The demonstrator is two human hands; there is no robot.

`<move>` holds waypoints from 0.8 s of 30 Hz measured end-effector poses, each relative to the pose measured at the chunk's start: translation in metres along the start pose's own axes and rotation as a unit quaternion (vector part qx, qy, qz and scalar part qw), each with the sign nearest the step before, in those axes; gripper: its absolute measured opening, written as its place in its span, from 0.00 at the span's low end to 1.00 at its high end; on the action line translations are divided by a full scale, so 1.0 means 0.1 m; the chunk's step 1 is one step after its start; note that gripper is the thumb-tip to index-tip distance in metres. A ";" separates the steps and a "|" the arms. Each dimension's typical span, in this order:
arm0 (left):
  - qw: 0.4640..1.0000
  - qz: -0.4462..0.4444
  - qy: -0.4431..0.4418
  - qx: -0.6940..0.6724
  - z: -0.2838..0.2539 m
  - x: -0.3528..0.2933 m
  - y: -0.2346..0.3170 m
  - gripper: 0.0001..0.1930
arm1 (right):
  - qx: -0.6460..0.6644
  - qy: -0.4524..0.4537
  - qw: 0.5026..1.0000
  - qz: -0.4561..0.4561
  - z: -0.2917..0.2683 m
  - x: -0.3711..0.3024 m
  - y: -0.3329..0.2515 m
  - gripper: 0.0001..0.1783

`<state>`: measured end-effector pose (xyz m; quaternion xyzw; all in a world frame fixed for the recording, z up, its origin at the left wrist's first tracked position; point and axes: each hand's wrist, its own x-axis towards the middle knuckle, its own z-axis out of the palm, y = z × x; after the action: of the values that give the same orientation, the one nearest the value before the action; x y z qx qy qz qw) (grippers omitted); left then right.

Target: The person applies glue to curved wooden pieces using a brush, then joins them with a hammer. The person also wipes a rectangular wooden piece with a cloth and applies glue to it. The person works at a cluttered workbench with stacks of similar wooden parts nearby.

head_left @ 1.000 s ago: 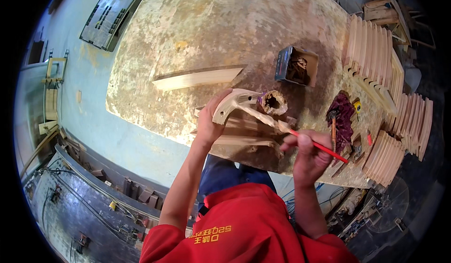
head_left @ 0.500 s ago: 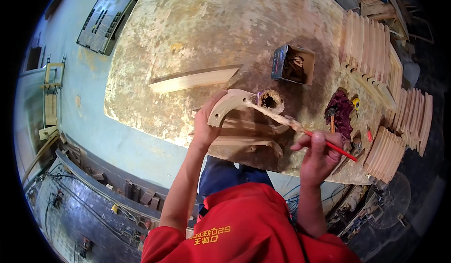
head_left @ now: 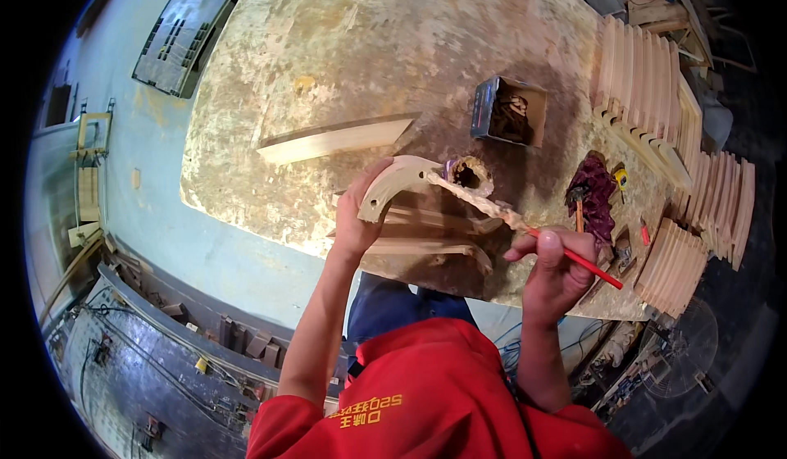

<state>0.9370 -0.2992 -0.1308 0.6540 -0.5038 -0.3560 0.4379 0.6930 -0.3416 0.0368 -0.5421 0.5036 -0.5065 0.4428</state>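
Note:
My left hand (head_left: 358,213) grips a curved pale wooden piece (head_left: 399,179) by its left side; two small dark holes show in its end face. In my right hand (head_left: 559,272) is a thin stick (head_left: 580,265), red at the held end and thickly caked with pale, glue-like matter toward its tip. That tip touches or nearly touches the wood beside the upper hole. Just behind it stands a round, crusted glue pot (head_left: 485,182) with a dark opening. Below the held piece, more curved wooden parts (head_left: 426,247) lie on the worktable (head_left: 344,57).
A straight wooden piece (head_left: 340,139) lies farther left. Behind the pot, an open box (head_left: 489,111) holds small brown wooden bits. To the right are a hammer (head_left: 580,213) on a dark red cloth (head_left: 596,182), a yellow tape measure (head_left: 620,179) and stacked wooden parts (head_left: 643,74).
The curved wooden piece and my left hand have shifted very slightly left. The stick's coated tip stays by the upper hole, and my right hand has barely moved.

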 end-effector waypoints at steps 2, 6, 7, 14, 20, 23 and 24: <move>1.000 0.002 0.000 -0.002 0.01 0.01 0.02 0.23 | -0.030 -0.001 0.999 -0.012 -0.08 -0.02 0.00 0.07; 1.000 -0.005 -0.003 0.004 0.00 0.00 0.04 0.22 | -0.053 -0.012 0.996 -0.073 -0.10 0.04 -0.03 0.07; 1.000 -0.010 -0.009 -0.002 0.00 0.00 0.05 0.22 | -0.077 -0.015 0.994 -0.083 -0.08 0.06 -0.01 0.07; 0.999 -0.025 -0.006 -0.021 0.01 -0.04 0.02 0.22 | -0.047 -0.047 0.994 -0.085 -0.10 0.02 -0.05 0.05; 1.000 -0.011 0.006 -0.005 0.08 0.00 0.01 0.23 | -0.075 -0.081 0.990 -0.088 -0.04 0.01 -0.08 0.03; 0.993 -0.041 0.057 -0.092 0.03 -0.09 -0.40 0.18 | -0.089 -0.045 0.983 -0.155 -0.32 0.04 -0.15 0.05; 0.982 -0.088 0.075 -0.151 -0.03 -0.12 -0.47 0.15 | -0.097 -0.017 0.980 -0.173 -0.48 0.04 -0.19 0.06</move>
<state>0.9537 -0.2820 -0.1731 0.6467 -0.3504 -0.4152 0.5354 0.6471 -0.3425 0.0605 -0.6699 0.4410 -0.5149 0.3027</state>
